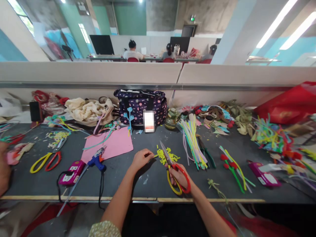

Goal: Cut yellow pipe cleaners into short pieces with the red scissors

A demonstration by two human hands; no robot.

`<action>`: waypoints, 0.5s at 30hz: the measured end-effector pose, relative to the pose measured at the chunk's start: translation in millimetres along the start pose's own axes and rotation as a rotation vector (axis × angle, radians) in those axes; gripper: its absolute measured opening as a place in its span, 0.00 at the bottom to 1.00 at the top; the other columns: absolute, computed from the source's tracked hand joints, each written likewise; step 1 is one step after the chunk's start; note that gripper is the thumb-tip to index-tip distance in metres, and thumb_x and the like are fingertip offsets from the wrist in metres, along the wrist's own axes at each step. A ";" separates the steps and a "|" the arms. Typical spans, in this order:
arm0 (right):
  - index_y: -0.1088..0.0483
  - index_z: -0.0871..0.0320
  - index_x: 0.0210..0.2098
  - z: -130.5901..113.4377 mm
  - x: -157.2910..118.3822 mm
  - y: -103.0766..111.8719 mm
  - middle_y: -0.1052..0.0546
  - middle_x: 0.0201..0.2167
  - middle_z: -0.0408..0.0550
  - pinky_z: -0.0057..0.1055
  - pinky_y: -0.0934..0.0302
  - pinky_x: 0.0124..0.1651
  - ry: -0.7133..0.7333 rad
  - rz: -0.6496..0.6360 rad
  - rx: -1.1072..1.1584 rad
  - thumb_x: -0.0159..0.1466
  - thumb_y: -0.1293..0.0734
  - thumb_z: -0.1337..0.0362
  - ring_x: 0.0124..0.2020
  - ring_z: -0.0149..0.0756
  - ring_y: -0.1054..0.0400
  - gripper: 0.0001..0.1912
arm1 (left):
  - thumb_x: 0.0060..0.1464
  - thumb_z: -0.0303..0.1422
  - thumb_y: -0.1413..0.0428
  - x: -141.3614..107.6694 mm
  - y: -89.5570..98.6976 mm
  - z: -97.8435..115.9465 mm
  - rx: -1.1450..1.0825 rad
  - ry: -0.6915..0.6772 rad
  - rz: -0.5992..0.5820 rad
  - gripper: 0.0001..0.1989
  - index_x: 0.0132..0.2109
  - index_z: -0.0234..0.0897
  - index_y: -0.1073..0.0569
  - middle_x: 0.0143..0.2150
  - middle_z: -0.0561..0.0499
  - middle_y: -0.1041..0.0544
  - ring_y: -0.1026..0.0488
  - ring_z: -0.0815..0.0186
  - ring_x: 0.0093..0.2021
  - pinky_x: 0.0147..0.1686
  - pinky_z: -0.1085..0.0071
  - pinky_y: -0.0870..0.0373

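Observation:
My right hand [179,177] grips a pair of scissors [169,154] by its yellow and red handles, with the blades pointing away over a heap of short yellow pipe cleaner pieces [161,155]. Just left of that heap, my left hand [142,159] is closed in a pinch, and a bit of yellow pipe cleaner [155,156] shows at its fingertips. To the right of the heap lies a bundle of long yellow, white and lilac pipe cleaners [194,143]. Green-handled pliers [209,154] rest against the bundle's right side.
A blue glue gun [96,160] lies on pink paper [118,143] at left, near a second pair of scissors [53,159]. A dark patterned bag [130,107] and a green jar [172,119] stand at the back. Another person's arm [3,171] reaches in at far left.

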State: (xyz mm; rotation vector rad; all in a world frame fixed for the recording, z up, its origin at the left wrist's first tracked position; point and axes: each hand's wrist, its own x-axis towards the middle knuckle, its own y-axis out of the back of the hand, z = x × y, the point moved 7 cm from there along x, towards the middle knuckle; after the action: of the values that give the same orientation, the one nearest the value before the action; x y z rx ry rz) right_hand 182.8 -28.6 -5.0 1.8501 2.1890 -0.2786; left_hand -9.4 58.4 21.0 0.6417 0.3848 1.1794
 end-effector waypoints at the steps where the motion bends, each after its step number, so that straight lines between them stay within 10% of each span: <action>1: 0.34 0.59 0.44 -0.2 0.7 4.3 0.36 0.17 0.33 0.24 0.43 0.15 0.021 0.007 0.016 0.56 0.36 0.52 0.13 0.28 0.37 0.21 | 0.56 0.44 0.47 1.7 1.3 1.6 -0.003 -0.001 0.008 0.16 0.37 0.38 0.21 0.35 0.49 0.22 0.29 0.66 0.34 0.35 0.72 0.37; 9: 0.33 0.57 0.45 16.0 0.1 19.6 0.35 0.20 0.37 0.26 0.44 0.18 0.160 0.072 0.201 0.60 0.36 0.47 0.15 0.28 0.39 0.22 | 0.56 0.35 0.47 72.2 3.8 22.7 0.147 -0.022 0.114 0.11 0.43 0.37 0.24 0.41 0.48 0.22 0.27 0.63 0.40 0.43 0.67 0.33; 15: 0.32 0.57 0.44 20.6 1.4 18.1 0.35 0.20 0.37 0.25 0.45 0.17 0.179 0.068 0.221 0.59 0.35 0.45 0.14 0.29 0.38 0.23 | 0.54 0.30 0.45 160.0 -29.8 40.8 0.460 -0.097 -0.047 0.15 0.50 0.36 0.27 0.60 0.43 0.32 0.32 0.57 0.57 0.55 0.64 0.36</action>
State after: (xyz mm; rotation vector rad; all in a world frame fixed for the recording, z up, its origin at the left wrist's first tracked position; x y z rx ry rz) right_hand 202.0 -30.6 -24.6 2.1392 2.2844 -0.3682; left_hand 92.1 190.6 40.8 1.0783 0.5928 1.0146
